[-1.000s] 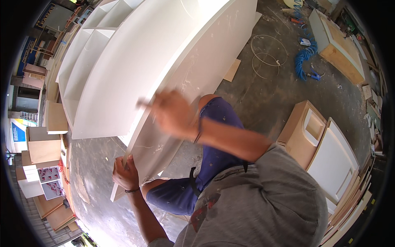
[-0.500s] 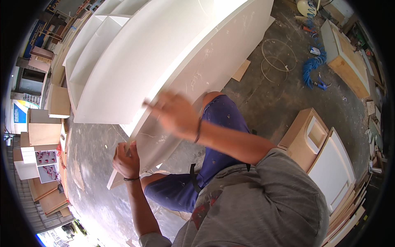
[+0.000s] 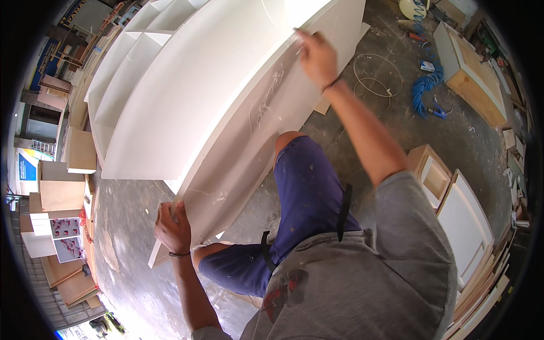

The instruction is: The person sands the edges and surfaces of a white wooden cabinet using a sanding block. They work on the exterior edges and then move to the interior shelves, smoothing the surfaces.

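Note:
A long white panel [image 3: 243, 122] stands on edge in front of me, slanting from lower left to upper right, with thin curled shavings or strips clinging to its near side. My left hand [image 3: 173, 228] is closed over the panel's top edge close to its lower-left end, thumb and fingers on either side. Farther up the same edge is my right hand [image 3: 318, 61], slightly blurred, its fingers bent together and the fingertips at the edge. What those fingers hold, if anything, is too small to make out. Behind the panel lies a large curved white cabinet [image 3: 170, 107] with open compartments.
Right of the panel, a coiled blue air hose [image 3: 422, 90] and a loose ring of thin strip [image 3: 377, 73] lie on the concrete floor. A white-and-wood box [image 3: 473, 73] stands beyond. Nearer right are a wooden frame [image 3: 433, 175] and a white door panel [image 3: 464, 226].
My right hand has slid up and away along the panel's edge, from near my left hand toward the far end. The left hand keeps its grip in nearly the same place.

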### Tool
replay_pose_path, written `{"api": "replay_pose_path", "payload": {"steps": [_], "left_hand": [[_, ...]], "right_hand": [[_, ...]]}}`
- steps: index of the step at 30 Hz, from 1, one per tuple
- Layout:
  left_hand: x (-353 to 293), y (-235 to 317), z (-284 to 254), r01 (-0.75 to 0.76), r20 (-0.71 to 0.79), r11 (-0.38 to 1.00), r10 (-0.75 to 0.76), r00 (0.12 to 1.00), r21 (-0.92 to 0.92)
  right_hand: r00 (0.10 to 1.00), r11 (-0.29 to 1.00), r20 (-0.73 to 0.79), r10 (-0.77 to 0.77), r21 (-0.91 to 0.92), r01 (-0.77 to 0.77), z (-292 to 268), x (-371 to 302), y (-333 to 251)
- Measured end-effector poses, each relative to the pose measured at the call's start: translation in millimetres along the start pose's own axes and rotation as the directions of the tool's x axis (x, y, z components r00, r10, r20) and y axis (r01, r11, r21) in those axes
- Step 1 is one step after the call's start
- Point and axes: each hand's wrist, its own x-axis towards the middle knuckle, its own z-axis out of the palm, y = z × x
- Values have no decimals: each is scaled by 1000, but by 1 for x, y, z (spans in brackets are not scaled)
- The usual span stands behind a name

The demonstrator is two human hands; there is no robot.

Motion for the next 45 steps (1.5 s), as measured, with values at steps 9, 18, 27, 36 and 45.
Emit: {"api": "replay_pose_path", "payload": {"steps": [9, 18, 27, 36, 45], "left_hand": [[-6, -8, -8, -26, 13, 998, 27, 1000, -57], [-1, 1, -1, -40, 1, 999, 40, 999, -27], [-4, -5, -7, -33, 32, 999, 34, 999, -34], [2, -2, -2, -82, 20, 997, 83, 996, -11], [-1, -3, -6, -79, 15, 996, 79, 997, -34]], "right_hand": [[970, 939, 170, -174, 326, 111, -21, -77, -166], [997, 994, -44, 69, -78, -73, -8, 13, 11], [983, 967, 96, -155, 220, 131, -10, -60, -96], [996, 996, 46, 78, 46, -80, 2, -37, -63], [973, 946, 152, -173, 299, 122, -7, -80, -133]]}}
